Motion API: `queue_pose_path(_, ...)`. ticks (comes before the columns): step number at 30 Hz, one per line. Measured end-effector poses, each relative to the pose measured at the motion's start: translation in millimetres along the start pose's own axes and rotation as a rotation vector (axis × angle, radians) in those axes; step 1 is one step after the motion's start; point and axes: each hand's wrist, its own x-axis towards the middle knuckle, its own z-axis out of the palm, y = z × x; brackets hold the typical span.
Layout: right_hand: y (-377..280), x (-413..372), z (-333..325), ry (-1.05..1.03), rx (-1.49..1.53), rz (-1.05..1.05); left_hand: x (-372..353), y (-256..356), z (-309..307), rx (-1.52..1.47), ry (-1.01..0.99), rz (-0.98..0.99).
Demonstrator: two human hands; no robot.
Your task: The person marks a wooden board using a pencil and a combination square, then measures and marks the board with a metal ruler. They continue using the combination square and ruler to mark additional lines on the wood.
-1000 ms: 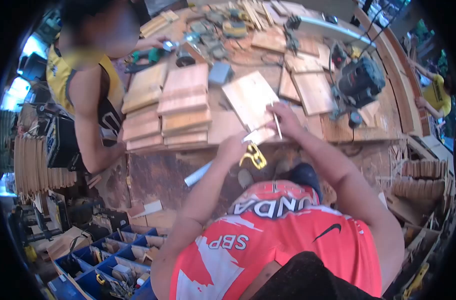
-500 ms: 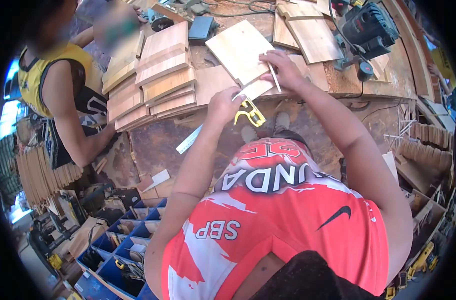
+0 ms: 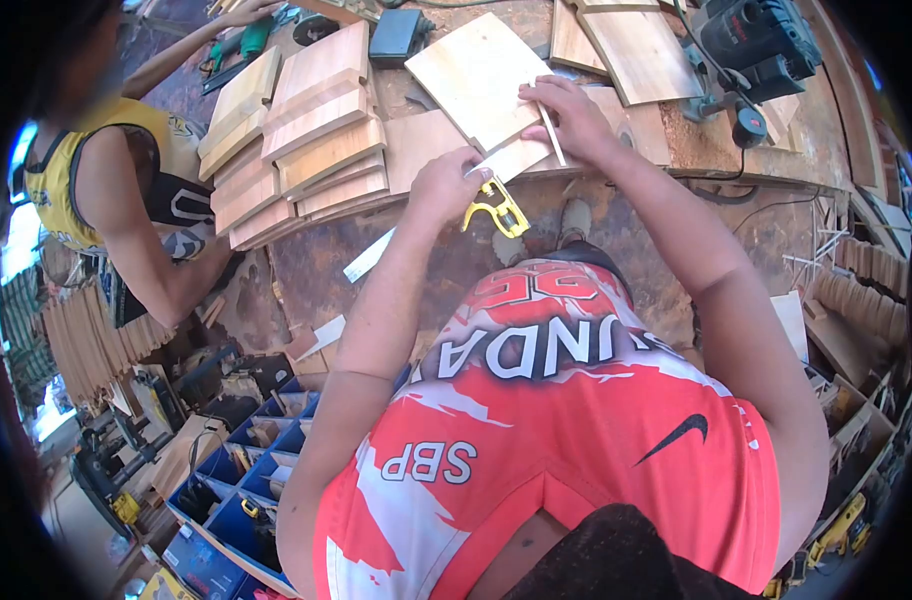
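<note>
My left hand [image 3: 446,187] is closed around a combination square with a yellow head [image 3: 498,210]. The square's steel blade [image 3: 370,256] sticks out below my left wrist, and its other end reaches the near edge of a pale wooden board [image 3: 481,78]. That board lies tilted on the bench in front of me. My right hand [image 3: 576,122] is at the board's right corner, fingers bent, with a thin pale stick [image 3: 552,135], which looks like a pencil, held between them. Its far tip is hidden by the fingers.
Stacked grooved boards [image 3: 321,90] lie left of my hands, and more boards [image 3: 641,60] lie at the back right. A router [image 3: 751,45] stands on the right. A person in a yellow top [image 3: 76,190] is at the left, one arm stretched toward a green power tool [image 3: 256,38].
My view has shifted slightly. Both hands keep their grip on the square and the thin stick. The person at the left now stretches an arm farther across the bench by the green tool.
</note>
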Motion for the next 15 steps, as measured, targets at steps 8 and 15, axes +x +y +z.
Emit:
queue_pose_path(8, 2.2, 1.2, 0.0, -0.015, -0.016, -0.005, 1.6, 2.1, -1.2, 0.023, -0.012, -0.033)
queue_pose_path(15, 0.8, -1.9, -1.1, 0.093, 0.194, 0.033, 4.3, 3.4, -5.0, 0.052, -0.046, -0.02)
